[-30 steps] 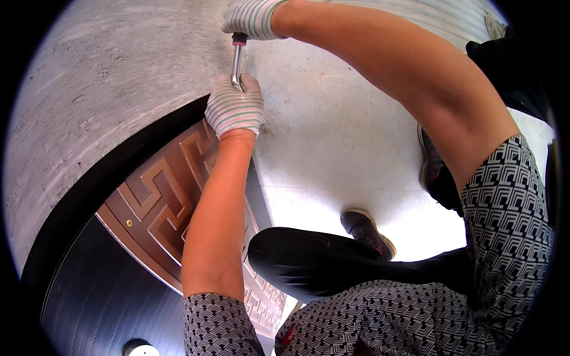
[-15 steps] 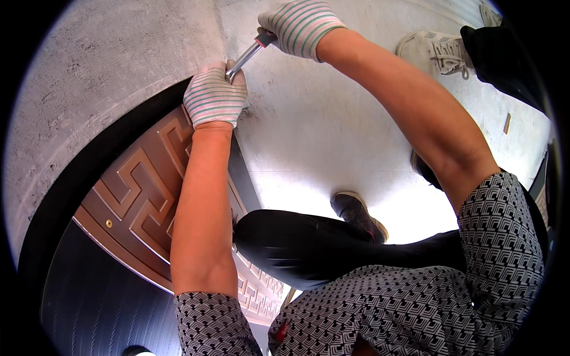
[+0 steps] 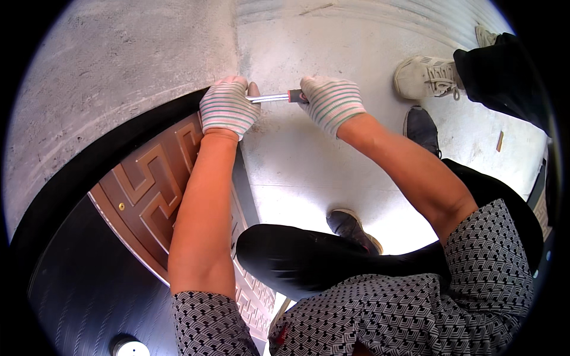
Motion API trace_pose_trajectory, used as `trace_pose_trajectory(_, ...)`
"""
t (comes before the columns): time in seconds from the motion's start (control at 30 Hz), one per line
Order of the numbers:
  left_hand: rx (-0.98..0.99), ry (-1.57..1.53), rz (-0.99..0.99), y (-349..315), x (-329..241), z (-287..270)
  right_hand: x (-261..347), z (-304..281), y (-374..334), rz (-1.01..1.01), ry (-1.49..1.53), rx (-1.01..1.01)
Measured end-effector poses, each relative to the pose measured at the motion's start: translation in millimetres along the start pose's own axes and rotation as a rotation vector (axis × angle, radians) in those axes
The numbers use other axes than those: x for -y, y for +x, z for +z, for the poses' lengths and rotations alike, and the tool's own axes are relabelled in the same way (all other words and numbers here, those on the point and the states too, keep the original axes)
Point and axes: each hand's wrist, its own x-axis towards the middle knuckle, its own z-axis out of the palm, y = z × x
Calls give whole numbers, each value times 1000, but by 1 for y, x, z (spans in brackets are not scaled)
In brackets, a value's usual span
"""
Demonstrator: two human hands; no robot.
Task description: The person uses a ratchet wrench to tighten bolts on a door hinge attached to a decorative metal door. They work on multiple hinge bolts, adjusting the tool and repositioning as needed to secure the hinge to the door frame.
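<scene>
Between my two gloved hands lies a ratchet wrench (image 3: 273, 98) with a silver shaft and a dark, red-ringed grip, now roughly level across the view. My right hand (image 3: 332, 105), in a striped knit glove, is closed round the grip. At the wrench's other end my left hand (image 3: 228, 107), in a matching glove, is closed over the head; that end and whatever it fits on are hidden. The left hand sits at the top edge of a brown door (image 3: 148, 184) with raised geometric moulding, beside its black frame (image 3: 107, 145).
A rough grey concrete wall (image 3: 130, 59) rises beyond the frame. Another person's pale shoe (image 3: 424, 78) and dark trouser leg stand at the right. My dark shoes (image 3: 350, 228) are on the pale floor. A thin brown scrap (image 3: 500, 141) lies there. A round white-topped object (image 3: 130, 349) is at lower left.
My right hand has swung the wrench's grip down and to the right, from a steep slant to nearly level. The left hand has stayed at the wrench head while the view shifted slightly.
</scene>
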Motion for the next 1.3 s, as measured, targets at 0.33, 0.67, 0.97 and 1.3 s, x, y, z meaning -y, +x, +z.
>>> trace_pose_trajectory(0.33, -146, -137, -554, -6, -28, -7, 36, -82, 176, -881, -181, -290)
trace_pose_trajectory(0.67, -137, -103, -313, -12, -16, 12, -4, -64, 102, -495, -168, -107)
trace_pose_trajectory(0.97, -134, -153, -152, -6, -16, 9, -19, -43, 83, -395, -32, -154)
trace_pose_trajectory(1.3, -39, -43, -74, -9, -3, 12, -15, -20, 48, -222, -2, -182)
